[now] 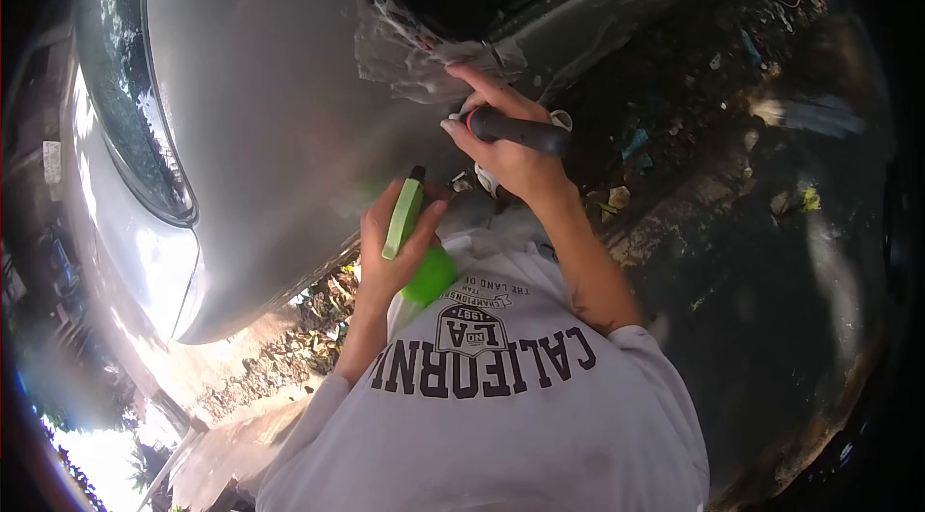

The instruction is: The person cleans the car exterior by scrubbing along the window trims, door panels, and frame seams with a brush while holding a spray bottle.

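The black-handled tool (520, 132) lay crosswise near frame centre, gripped in the right hand (525, 168), nearer the upper-centre streaky patch (400, 64) than the left hand (376, 266), curled round the green spray bottle (431, 279).

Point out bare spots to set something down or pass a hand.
Bare car panel lies between the curved glass and foamy patch; it may slope. Dark ground beside the right sleeve looks open. Crowded: around the left hand, right hand and leaf litter.
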`<state>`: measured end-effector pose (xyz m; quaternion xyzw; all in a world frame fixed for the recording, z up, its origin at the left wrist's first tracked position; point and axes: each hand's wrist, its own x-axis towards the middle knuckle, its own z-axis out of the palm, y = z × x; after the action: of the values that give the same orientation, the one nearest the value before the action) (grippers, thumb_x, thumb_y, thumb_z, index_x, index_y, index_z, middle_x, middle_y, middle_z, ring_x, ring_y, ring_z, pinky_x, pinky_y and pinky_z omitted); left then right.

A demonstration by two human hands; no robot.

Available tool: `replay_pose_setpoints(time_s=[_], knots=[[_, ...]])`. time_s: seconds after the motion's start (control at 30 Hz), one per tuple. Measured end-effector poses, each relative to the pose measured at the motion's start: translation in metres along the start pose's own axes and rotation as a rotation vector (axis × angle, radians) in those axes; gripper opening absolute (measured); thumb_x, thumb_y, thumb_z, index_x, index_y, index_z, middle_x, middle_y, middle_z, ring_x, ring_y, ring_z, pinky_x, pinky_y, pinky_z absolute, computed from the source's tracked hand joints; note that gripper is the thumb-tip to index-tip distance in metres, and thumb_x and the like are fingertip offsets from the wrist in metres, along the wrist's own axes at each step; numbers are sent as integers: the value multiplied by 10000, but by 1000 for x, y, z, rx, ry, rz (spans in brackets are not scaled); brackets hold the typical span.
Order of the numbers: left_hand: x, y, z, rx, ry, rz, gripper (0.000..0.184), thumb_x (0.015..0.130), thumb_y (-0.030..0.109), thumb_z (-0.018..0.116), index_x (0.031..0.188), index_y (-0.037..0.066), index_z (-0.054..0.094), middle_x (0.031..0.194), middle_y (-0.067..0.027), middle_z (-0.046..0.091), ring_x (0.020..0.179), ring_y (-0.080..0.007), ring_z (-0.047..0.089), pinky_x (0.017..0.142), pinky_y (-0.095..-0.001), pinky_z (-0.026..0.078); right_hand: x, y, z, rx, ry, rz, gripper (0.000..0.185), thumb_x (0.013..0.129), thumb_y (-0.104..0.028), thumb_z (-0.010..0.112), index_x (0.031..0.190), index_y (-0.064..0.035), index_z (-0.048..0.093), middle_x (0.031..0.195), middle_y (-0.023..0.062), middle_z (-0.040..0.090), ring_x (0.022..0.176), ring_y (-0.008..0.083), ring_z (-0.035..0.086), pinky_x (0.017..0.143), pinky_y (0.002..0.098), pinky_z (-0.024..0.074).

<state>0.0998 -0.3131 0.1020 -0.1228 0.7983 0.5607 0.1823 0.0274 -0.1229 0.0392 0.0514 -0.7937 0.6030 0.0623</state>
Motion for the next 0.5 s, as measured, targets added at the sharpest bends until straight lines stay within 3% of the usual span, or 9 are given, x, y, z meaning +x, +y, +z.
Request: replay_pose_setpoints(time_s=[0.1,0.17,0.33,0.43,0.47,0.5], knots=[[-4,3,-3,24,8,-18,155,950,120,740,1042,4,694,698,-23,664,572,-110,649,546,-273,492,3,1,-14,-79,-20,-89,652,785,-41,845,1392,-168,642,953,71,737,788,225,713,737,346,575],[-5,2,-3,29,32,-20,157,948,120,742,1045,6,695,699,-22,664,573,-109,649,546,-271,491,5,17,-34,-276,-116,-21,760,729,-82,834,1429,-253,593,1150,39,743,954,254,744,776,379,623],[-2,-6,1,97,-19,-5,179,931,131,755,1063,22,702,709,-60,688,558,-130,653,560,-295,491,23,1,-21,-374,-153,-312,781,743,-24,767,1433,-341,587,852,7,641,730,224,703,653,359,602],[-3,-12,0,101,-23,16,191,913,115,754,1072,21,706,729,-78,700,594,-152,674,602,-310,511,16,17,-42,-491,-247,-216,839,710,-8,762,1451,-354,578,880,-7,652,772,203,707,661,355,601],[-4,-4,-2,159,-59,-71,208,944,95,738,1117,-15,702,970,-55,756,615,-99,637,596,-262,512,15,17,-45,-503,-254,-230,858,693,4,752,1459,-344,581,875,-10,651,764,191,703,625,351,597],[-4,-9,0,158,-59,-73,208,944,95,738,1117,-15,702,970,-55,756,615,-99,637,596,-262,512,18,15,-42,-503,-256,-228,858,693,4,752,1459,-344,581,875,-10,651,764,191,703,625,351,597]])
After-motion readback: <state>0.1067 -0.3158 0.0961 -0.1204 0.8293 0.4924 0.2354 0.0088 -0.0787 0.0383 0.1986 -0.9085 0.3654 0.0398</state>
